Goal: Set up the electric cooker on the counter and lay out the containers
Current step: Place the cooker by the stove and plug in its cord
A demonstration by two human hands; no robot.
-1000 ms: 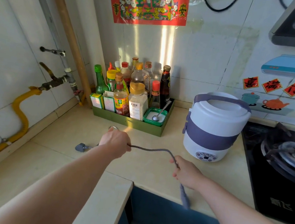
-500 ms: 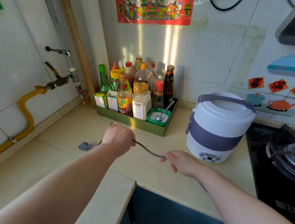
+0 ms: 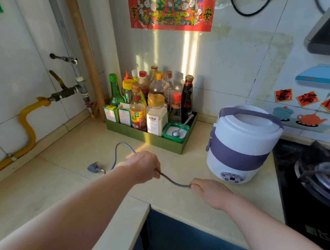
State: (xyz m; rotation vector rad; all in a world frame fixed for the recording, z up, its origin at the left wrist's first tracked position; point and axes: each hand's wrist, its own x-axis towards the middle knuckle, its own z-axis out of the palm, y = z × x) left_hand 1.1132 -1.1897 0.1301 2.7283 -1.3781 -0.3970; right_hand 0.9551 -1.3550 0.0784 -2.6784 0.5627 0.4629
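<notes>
Closer together the hands had been brought, and the cord (image 3: 173,182) between them was cut to a short, sagging left-to-right span. It was gripped in the left hand's (image 3: 142,167) curled fingers and pinched by the right hand (image 3: 209,192). Its plug (image 3: 93,167) was laid on the counter (image 3: 59,184), pointed left; the cooker (image 3: 240,146) was stood upright to the right.

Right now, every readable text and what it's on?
"好事", "平安": red poster on the wall.
"喜", "满", "门": red diamond stickers on the tiles.
"酱油": label of the sauce bottle, probably.
Jar label, panel on the electric cooker, logo on the stove: too blurred to read.
</notes>
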